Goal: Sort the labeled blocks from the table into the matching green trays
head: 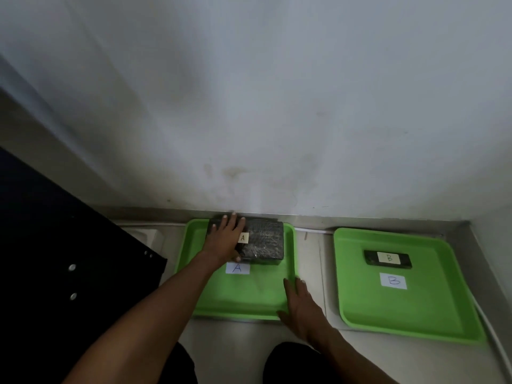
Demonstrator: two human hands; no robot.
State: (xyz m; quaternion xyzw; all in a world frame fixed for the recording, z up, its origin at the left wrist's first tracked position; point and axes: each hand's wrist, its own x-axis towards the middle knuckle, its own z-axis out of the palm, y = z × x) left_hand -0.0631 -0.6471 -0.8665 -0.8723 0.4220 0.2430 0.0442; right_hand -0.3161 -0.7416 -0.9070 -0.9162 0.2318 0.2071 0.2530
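Head view: left hand [224, 239] is clasping block A [263, 241] into tray A [249, 300]; right hand [300, 306], grip open, is steadying its rim.

- A bare, plain indoor corner, more a utility or test room than a furnished home room; the exact kind cannot be told.
- A stained, unpainted-looking grey-white wall [263, 106] fills most of the view.
- Below the wall lies a pale tiled floor [310, 261] with visible joints.
- Left of the wall stands a black panel with metal rivets [69, 273].
- Hand-lettered paper labels [393, 281] on green plastic trays [415, 314] below the wall suggest a set-up exercise.
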